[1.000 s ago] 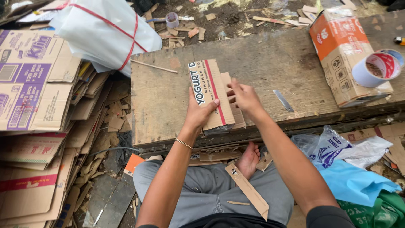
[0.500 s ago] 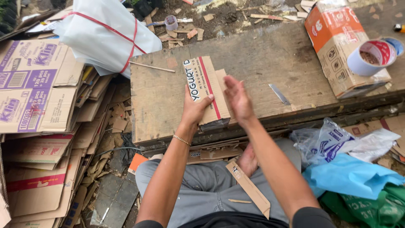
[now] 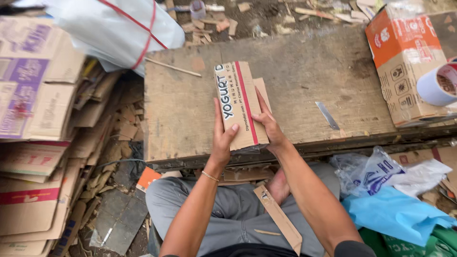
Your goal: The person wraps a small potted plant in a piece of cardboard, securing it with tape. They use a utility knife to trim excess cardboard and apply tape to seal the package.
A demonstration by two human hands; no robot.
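A folded brown cardboard piece (image 3: 236, 102) with a red stripe and dark lettering lies on a worn wooden board (image 3: 295, 81) in front of me. My left hand (image 3: 222, 138) holds its near left edge, thumb on top. My right hand (image 3: 269, 123) presses on its right side, fingers spread over the stripe and a second cardboard layer beneath. I sit cross-legged in grey trousers, and a narrow cardboard strip (image 3: 278, 218) rests on my lap.
A small knife blade (image 3: 327, 115) lies on the board to the right. An orange and brown carton (image 3: 403, 62) and a roll of tape (image 3: 438, 84) stand at the far right. Flattened cartons (image 3: 38, 119) are stacked on the left, a white sack (image 3: 119, 28) behind, plastic bags (image 3: 395, 190) right.
The cardboard piece has been pulled toward the near edge of the board and straightened. Both hands stayed on it, and my view has shifted slightly.
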